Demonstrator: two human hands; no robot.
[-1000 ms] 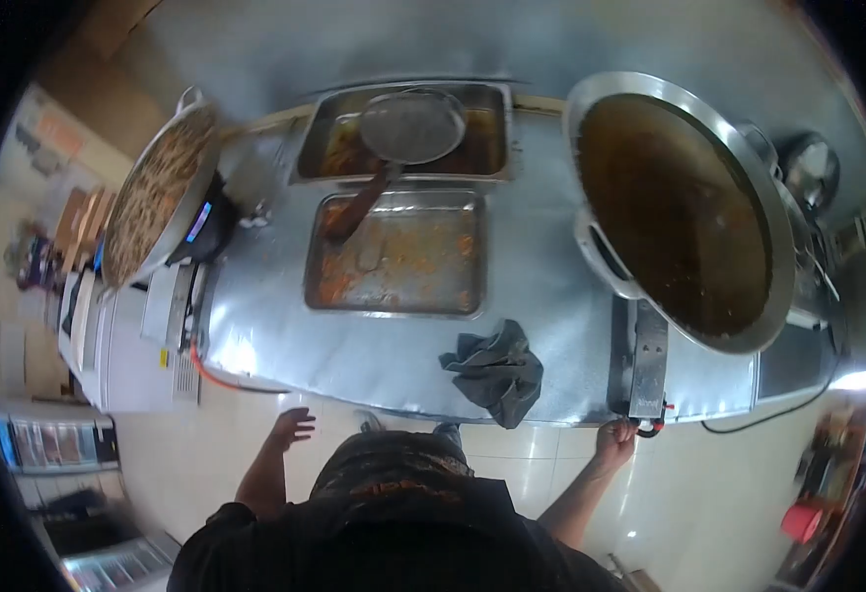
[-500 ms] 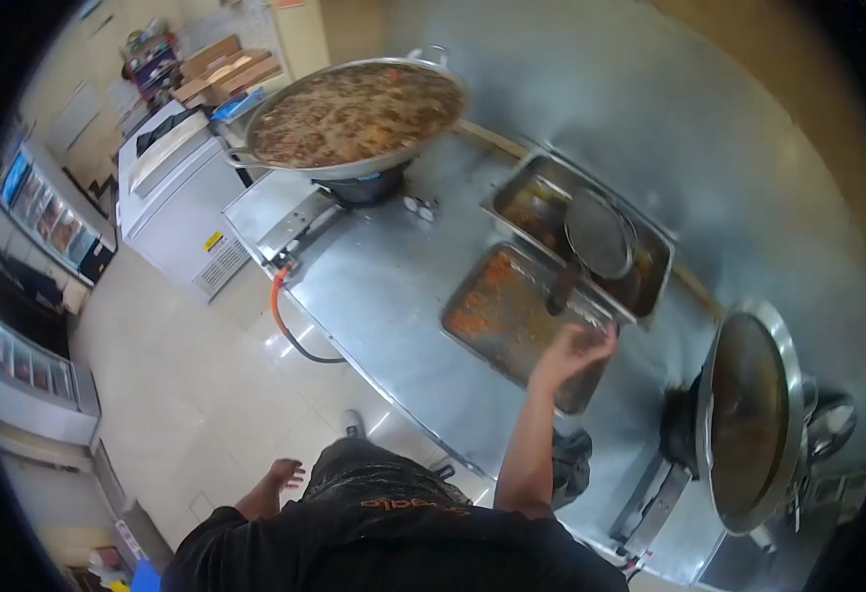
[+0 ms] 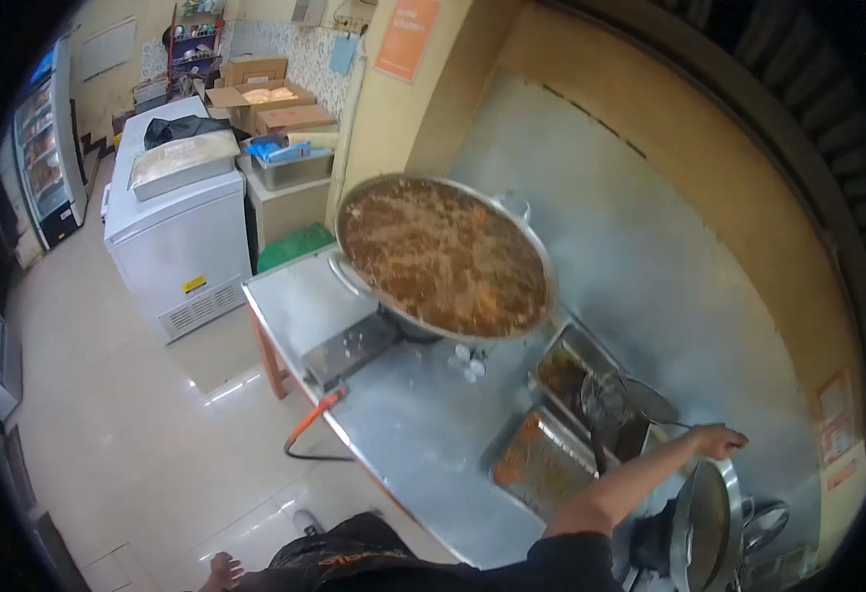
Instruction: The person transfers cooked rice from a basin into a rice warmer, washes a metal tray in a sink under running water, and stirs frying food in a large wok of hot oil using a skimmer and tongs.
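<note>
My right hand (image 3: 717, 441) is closed around the end of a thin handle that leads to a round mesh strainer (image 3: 650, 403). Another wire strainer (image 3: 606, 398), with a dark handle pointing down, lies beside it over the deep metal tray (image 3: 563, 373). In front sits a shallow metal tray (image 3: 532, 464) with orange residue. Low at the bottom left, my left hand (image 3: 224, 570) hangs away from the table, fingers loosely apart and holding nothing. A wide pan (image 3: 443, 259) of brown food in liquid stands on a burner at the table's far end.
A second large pan (image 3: 706, 528) stands below my right forearm. The metal table (image 3: 394, 434) has a burner (image 3: 349, 347) with an orange hose (image 3: 305, 424) at its edge. Beyond are a white freezer (image 3: 181, 252), cardboard boxes (image 3: 295, 116) and a yellow pillar (image 3: 433, 109).
The view has swung left toward the pan of food. My right hand has left the table's front edge, passed over the trays and taken hold of a strainer handle. My left hand stays low.
</note>
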